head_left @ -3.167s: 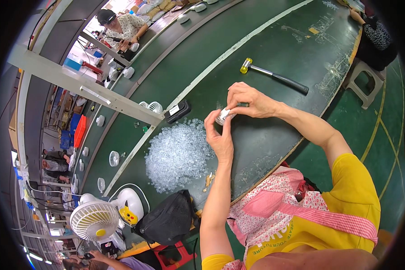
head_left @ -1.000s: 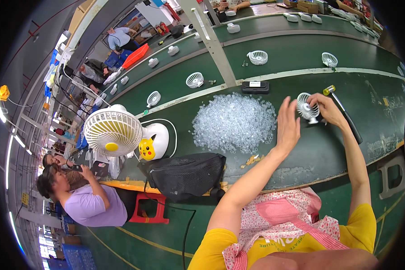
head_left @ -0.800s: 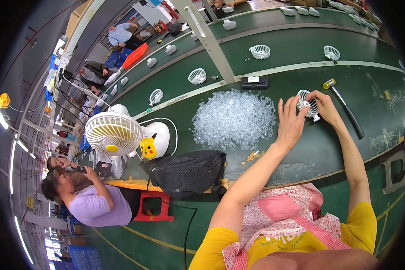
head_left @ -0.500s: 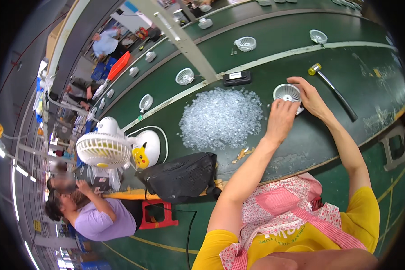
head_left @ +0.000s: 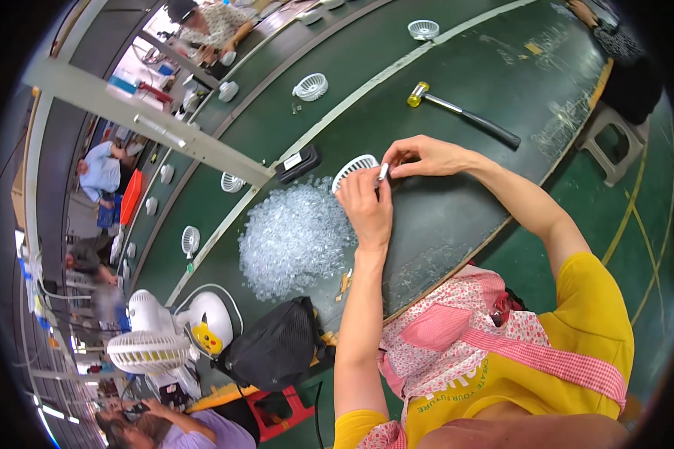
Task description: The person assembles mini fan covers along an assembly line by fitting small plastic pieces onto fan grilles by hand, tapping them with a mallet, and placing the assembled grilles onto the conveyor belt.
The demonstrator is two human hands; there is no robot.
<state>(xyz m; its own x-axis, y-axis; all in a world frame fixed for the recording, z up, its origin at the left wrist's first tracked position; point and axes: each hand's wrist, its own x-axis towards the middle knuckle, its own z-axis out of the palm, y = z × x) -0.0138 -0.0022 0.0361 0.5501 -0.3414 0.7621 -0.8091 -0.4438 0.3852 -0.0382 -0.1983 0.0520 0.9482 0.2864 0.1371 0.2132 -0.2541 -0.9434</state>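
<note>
A white round fan housing (head_left: 354, 168) with slats stands tilted over the green bench, beside a pile of small clear plastic rings (head_left: 296, 239). My left hand (head_left: 367, 209) is closed on its near side, fingers bent over the rim. At its right side my right hand (head_left: 425, 158) pinches with thumb and fingertips by a small white stub (head_left: 383, 171) that sticks out from the housing. Part of the housing is hidden behind my left fingers. Beyond my right hand lies a hammer (head_left: 464, 114) with a yellow head and a dark grip.
A black case (head_left: 298, 164) sits past the ring pile. More fan housings (head_left: 311, 87) rest on the green conveyor behind a pale rail. To the left are a white fan (head_left: 150, 352) and a black mesh bag (head_left: 269, 348). A grey stool (head_left: 614, 142) stands at right; co-workers are around.
The view has swung, so the bench things sit farther left or higher. My hands still hold the housing, which is now turned more on edge, its slats facing away from me.
</note>
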